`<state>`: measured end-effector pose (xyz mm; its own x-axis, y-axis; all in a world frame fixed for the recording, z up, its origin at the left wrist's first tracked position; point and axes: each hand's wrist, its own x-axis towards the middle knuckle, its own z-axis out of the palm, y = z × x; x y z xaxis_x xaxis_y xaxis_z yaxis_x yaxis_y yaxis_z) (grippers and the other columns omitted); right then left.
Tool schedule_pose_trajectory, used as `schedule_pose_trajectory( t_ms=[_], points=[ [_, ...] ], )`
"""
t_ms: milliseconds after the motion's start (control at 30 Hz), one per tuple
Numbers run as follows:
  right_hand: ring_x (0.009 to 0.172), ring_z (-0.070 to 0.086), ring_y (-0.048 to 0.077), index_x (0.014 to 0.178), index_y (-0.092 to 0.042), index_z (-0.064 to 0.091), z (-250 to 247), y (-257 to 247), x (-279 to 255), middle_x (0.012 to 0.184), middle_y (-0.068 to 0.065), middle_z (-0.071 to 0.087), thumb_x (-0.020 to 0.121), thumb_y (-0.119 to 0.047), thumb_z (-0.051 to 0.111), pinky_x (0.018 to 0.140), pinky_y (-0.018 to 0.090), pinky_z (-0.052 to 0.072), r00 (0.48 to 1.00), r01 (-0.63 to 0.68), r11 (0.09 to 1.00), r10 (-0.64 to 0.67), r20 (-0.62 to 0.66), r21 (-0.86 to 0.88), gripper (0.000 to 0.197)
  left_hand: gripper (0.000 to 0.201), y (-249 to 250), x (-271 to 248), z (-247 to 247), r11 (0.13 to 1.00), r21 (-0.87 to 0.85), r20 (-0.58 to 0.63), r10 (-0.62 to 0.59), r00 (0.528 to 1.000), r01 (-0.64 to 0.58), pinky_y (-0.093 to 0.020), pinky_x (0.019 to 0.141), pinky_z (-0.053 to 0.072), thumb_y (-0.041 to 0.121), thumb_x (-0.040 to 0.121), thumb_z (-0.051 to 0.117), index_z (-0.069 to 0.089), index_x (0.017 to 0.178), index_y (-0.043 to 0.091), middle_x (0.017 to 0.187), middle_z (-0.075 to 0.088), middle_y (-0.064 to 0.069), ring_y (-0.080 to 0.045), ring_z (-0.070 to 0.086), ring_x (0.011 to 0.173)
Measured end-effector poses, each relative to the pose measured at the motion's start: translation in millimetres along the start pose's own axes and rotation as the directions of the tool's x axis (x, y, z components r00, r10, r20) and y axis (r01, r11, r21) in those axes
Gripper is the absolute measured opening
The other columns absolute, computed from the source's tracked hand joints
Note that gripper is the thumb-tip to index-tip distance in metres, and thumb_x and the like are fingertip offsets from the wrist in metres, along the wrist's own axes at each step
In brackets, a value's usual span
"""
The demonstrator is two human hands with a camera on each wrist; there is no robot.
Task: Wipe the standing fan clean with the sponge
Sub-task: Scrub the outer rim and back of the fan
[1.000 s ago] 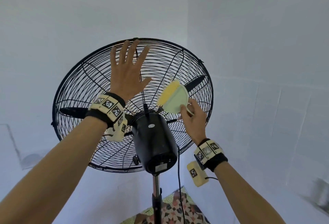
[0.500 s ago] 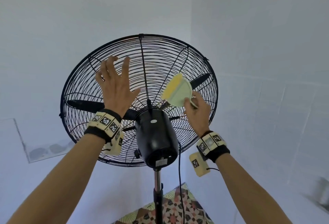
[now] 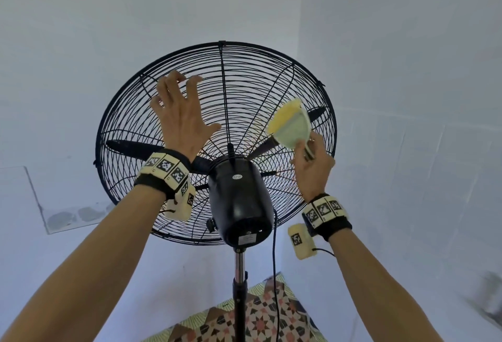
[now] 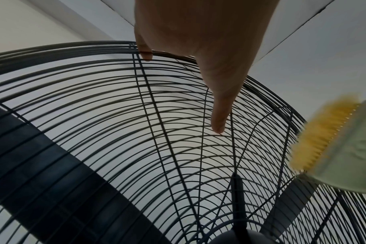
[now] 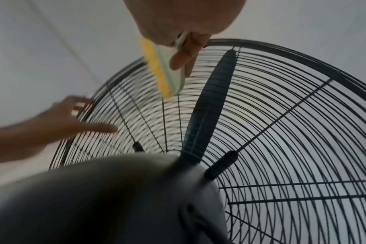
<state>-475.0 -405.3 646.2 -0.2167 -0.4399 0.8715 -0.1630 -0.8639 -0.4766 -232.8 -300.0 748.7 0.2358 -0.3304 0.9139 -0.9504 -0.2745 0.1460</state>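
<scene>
Right hand [image 3: 312,163]: fingers curled and pinching the lower edge of the sponge [image 3: 289,125], thumb on its pale green backing, yellow face turned toward the rear grille [image 3: 222,97] at about 2 o'clock from the motor housing [image 3: 240,200]. Whether the yellow face touches the wires cannot be told; it is at most just beside them. Left hand [image 3: 182,121]: fingers spread, tips bent onto the wires near the rim at about 11 o'clock, thumb out toward the hub; nothing is enclosed, and the hand appears to brace the cage. Judgement on handling: the sponge looks light and soft and should give under pressure, so a pinch at its trailing edge serves, though a fuller hold on the backing would resist snagging on the wires. The standing fan [image 3: 217,140] is tall on a slim pole [image 3: 239,265], and the thin grille is likely springy, so it should be steadied at the rim or the housing, not by single wires. Count: one fan, one sponge, two blades [image 3: 130,147] visible through the cage, one power cord [image 3: 274,260], one patterned cloth [image 3: 271,317] at 6 o'clock.
</scene>
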Motion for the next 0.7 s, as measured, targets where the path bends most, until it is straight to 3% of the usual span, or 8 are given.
schedule_pose_trajectory(
  t_ms=[100,200,267,333,400,467,600,700],
  points=[
    [0.058,0.065,-0.001,0.118,-0.004,0.067,-1,2,-10,0.084,0.001,0.072,0.101,-0.012,0.062,0.047,0.015,0.053,0.951,0.152,0.987,-0.132,0.279,-0.052,0.019,0.104,0,-2,-1,1.0,0.0,-0.008,0.006,1.0,-0.006,-0.057,0.102,0.038,0.056,0.058,0.092,0.037,0.14,0.023,0.147,0.035,-0.016,-0.038,0.032,0.137],
    [0.057,0.067,0.009,0.122,-0.009,0.067,1,9,-14,0.088,0.002,0.075,0.103,-0.02,0.06,0.046,0.027,0.057,0.861,0.256,0.962,-0.185,0.473,-0.091,0.023,0.104,0,-3,-3,1.0,0.007,-0.004,0.009,1.0,-0.009,-0.057,0.101,0.038,0.057,0.059,0.092,0.036,0.14,0.023,0.147,0.035,-0.016,-0.038,0.032,0.137],
    [0.053,0.065,0.01,0.124,-0.009,0.066,2,8,-6,0.087,0.005,0.075,0.105,-0.021,0.057,0.042,0.026,0.055,0.894,0.238,0.963,-0.164,0.417,-0.13,0.024,0.105,0,-2,-3,1.0,0.012,-0.001,0.009,1.0,-0.009,-0.057,0.101,0.038,0.058,0.059,0.092,0.035,0.14,0.022,0.148,0.034,-0.016,-0.039,0.032,0.138],
    [0.053,0.061,0.002,0.12,-0.006,0.066,-3,4,6,0.08,0.0,0.071,0.104,-0.02,0.057,0.044,0.017,0.051,0.965,0.172,0.973,-0.136,0.226,-0.15,0.023,0.106,-1,-2,-3,1.0,0.015,0.008,0.006,1.0,-0.006,-0.057,0.101,0.038,0.058,0.059,0.092,0.034,0.14,0.023,0.149,0.033,-0.016,-0.039,0.032,0.138],
    [0.054,0.056,-0.005,0.115,-0.005,0.066,-8,1,12,0.073,-0.006,0.065,0.103,-0.019,0.059,0.047,0.012,0.046,0.988,0.139,0.979,-0.126,0.092,-0.152,0.02,0.106,-2,-2,-3,1.0,0.016,0.011,0.002,1.0,-0.002,-0.057,0.102,0.038,0.059,0.059,0.092,0.034,0.14,0.023,0.149,0.033,-0.016,-0.039,0.032,0.139],
    [0.053,0.058,0.003,0.113,-0.006,0.067,-10,1,7,0.073,-0.004,0.066,0.102,-0.018,0.061,0.046,0.018,0.05,0.97,0.18,0.976,-0.155,0.187,-0.124,0.017,0.106,-2,-3,-2,1.0,0.012,0.003,0.001,1.0,-0.002,-0.058,0.102,0.038,0.059,0.059,0.092,0.035,0.141,0.023,0.149,0.033,-0.016,-0.039,0.032,0.139],
    [0.057,0.067,0.018,0.122,-0.011,0.065,-9,11,-8,0.084,0.004,0.073,0.102,-0.022,0.059,0.047,0.036,0.057,0.829,0.328,0.938,-0.227,0.51,-0.116,0.024,0.104,0,-4,-3,1.0,0.001,-0.008,0.008,1.0,-0.008,-0.059,0.102,0.038,0.058,0.06,0.091,0.038,0.141,0.021,0.149,0.034,-0.017,-0.04,0.033,0.138],
    [0.056,0.068,0.016,0.127,-0.009,0.064,-8,6,0,0.089,0.009,0.076,0.104,-0.018,0.058,0.045,0.032,0.058,0.881,0.26,0.95,-0.161,0.445,-0.172,0.026,0.104,-1,-4,-3,1.0,-0.002,-0.009,0.009,1.0,-0.009,-0.059,0.101,0.039,0.058,0.06,0.091,0.038,0.141,0.021,0.148,0.035,-0.017,-0.04,0.034,0.138]
  ],
)
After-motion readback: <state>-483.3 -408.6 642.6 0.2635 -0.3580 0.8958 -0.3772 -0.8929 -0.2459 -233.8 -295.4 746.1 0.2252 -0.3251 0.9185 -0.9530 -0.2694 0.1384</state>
